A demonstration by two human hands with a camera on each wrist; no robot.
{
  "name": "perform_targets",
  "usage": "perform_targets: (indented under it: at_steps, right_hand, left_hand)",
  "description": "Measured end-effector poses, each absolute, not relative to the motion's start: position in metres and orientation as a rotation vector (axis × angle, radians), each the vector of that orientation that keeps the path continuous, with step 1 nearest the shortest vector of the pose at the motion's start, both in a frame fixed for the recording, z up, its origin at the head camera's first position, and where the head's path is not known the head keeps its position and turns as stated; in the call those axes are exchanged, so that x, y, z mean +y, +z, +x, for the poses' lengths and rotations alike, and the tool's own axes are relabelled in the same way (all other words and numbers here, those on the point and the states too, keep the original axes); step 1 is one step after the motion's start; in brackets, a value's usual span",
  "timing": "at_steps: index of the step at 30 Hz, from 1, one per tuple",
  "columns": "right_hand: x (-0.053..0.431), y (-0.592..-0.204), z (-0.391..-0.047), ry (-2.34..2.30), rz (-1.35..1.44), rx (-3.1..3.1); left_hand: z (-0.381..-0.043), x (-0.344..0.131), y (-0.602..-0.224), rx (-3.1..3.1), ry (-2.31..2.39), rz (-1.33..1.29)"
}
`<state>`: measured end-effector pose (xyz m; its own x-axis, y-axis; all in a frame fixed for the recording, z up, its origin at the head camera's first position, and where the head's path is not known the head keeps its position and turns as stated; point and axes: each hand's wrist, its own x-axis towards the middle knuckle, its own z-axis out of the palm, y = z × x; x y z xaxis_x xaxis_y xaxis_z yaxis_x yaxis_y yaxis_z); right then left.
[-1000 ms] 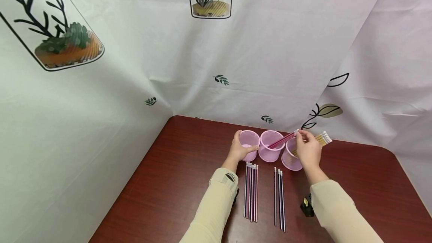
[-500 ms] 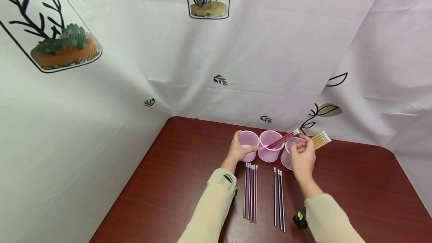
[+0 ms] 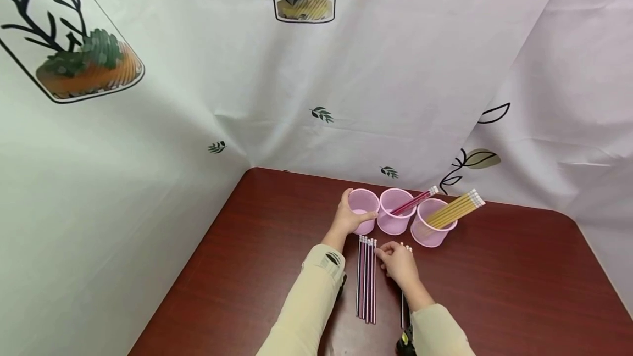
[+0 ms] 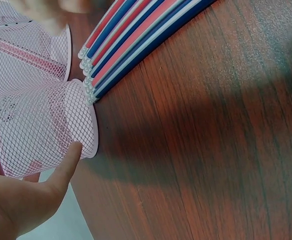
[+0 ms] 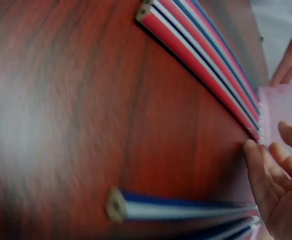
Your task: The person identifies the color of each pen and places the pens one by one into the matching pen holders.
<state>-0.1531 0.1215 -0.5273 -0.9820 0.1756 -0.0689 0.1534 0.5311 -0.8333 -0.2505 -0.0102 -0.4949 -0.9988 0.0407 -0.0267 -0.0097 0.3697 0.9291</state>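
My left hand grips the left pink mesh pencil cup, thumb on its front and fingers round its far side. That cup shows nothing inside. My right hand is at the eraser ends of a row of striped pencils, holding nothing. In the right wrist view its fingertips are by the nearest red-striped pencil; whether they touch it I cannot tell. Beneath the right wrist lie dark blue-and-white pencils, partly hidden in the head view.
Red pencils lean in the middle pink cup. Several yellow pencils lean in the right pink cup. All three cups stand side by side on the dark red wooden table, near a white patterned cloth behind.
My right hand let go of the red pencils in the middle cup, then moved left and toward me to the striped pencils. The left hand stays on its cup.
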Motion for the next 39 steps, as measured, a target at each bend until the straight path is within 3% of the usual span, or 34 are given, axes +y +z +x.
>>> perform_targets:
  at_steps: [12,22,39]
  right_hand:
    - [0.118,-0.53,-0.164,1.204,-0.35,-2.874]
    - [0.12,-0.524,-0.175,1.549,-0.59,-2.841]
    - [0.118,-0.516,-0.176,1.301,-0.552,-3.0]
  left_hand:
    - [-0.251,-0.01,-0.495,2.57,1.729,0.022]
    - [-0.251,-0.01,-0.496,2.565,1.741,0.038]
    - [-0.25,-0.01,-0.496,2.555,1.742,0.042]
